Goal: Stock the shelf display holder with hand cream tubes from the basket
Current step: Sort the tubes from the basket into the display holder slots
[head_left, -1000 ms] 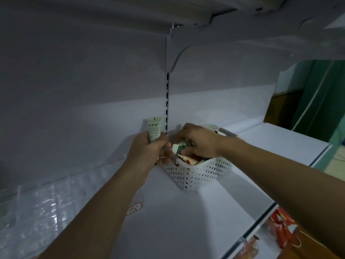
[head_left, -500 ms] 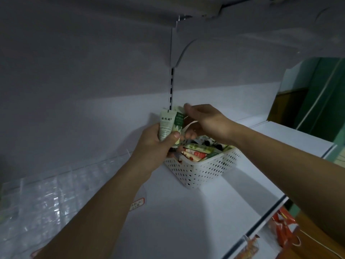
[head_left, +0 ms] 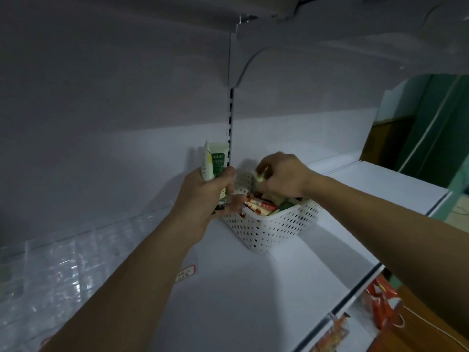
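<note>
The left hand (head_left: 203,199) grips collected tubes (head_left: 214,165) while the right hand (head_left: 281,177) pinches another over the still-stocked basket (head_left: 274,228); the clear holder (head_left: 63,270) looks empty, though dim.

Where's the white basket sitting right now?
In the head view the white basket sits on the shelf right of centre, under the right hand and beside the left hand.

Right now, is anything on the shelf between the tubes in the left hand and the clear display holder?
Nothing visible. The left hand grips green hand cream tubes upright beside the basket. The clear display holder lies further left, with only bare white shelf and a small red label between them.
</note>
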`<action>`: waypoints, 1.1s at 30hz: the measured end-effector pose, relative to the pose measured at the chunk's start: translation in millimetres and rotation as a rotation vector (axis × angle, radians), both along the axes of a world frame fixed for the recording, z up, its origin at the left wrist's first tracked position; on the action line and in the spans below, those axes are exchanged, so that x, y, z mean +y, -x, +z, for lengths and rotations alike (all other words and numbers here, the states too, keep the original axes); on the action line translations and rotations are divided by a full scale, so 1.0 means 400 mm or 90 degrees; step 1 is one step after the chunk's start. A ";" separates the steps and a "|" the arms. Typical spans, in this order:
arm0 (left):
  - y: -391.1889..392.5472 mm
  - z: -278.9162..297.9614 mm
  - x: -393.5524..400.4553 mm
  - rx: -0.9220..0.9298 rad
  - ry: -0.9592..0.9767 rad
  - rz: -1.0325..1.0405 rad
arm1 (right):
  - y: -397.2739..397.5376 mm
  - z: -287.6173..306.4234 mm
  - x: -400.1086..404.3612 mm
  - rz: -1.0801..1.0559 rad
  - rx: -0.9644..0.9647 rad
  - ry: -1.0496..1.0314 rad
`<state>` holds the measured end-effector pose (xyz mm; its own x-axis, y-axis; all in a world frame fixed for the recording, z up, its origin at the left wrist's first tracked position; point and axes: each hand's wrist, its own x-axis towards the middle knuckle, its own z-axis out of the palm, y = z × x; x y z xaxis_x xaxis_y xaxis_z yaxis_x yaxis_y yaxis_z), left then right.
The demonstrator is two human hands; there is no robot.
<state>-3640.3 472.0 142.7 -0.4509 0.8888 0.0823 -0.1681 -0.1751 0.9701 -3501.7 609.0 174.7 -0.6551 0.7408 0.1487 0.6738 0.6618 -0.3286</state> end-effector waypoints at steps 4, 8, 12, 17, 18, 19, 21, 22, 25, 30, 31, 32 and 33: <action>-0.001 0.002 0.007 0.072 -0.032 0.055 | 0.003 0.039 -0.021 0.032 0.293 0.166; -0.003 -0.004 0.011 0.145 -0.037 0.080 | 0.012 0.081 -0.061 0.179 0.403 0.424; 0.004 0.000 0.007 0.080 -0.027 0.036 | 0.009 0.084 -0.049 0.188 0.413 0.510; -0.005 0.017 -0.007 -0.035 0.032 -0.027 | -0.019 0.033 0.035 0.029 -0.072 -0.075; -0.008 0.019 -0.007 -0.051 0.033 -0.041 | -0.027 0.016 0.047 0.008 -0.170 -0.100; -0.010 0.021 -0.008 -0.065 0.034 -0.048 | -0.033 0.000 0.055 -0.013 -0.230 -0.094; -0.013 0.022 -0.007 -0.095 0.034 -0.045 | -0.040 -0.024 0.066 -0.036 -0.267 -0.073; -0.012 0.021 -0.006 -0.112 0.033 -0.041 | -0.040 -0.031 0.068 -0.038 -0.261 -0.072; -0.013 0.020 -0.005 -0.160 0.035 -0.041 | -0.035 -0.041 0.075 -0.043 -0.181 -0.117; -0.016 0.027 -0.010 -0.249 0.023 -0.101 | -0.018 0.007 0.049 -0.056 0.231 -0.141; -0.017 0.027 -0.009 -0.268 0.027 -0.100 | -0.013 0.023 0.028 -0.042 0.316 -0.116; -0.017 0.028 -0.007 -0.290 0.028 -0.099 | -0.006 0.035 0.004 -0.024 0.388 -0.079; -0.018 0.029 -0.006 -0.315 0.027 -0.098 | 0.001 0.044 -0.022 -0.010 0.449 -0.030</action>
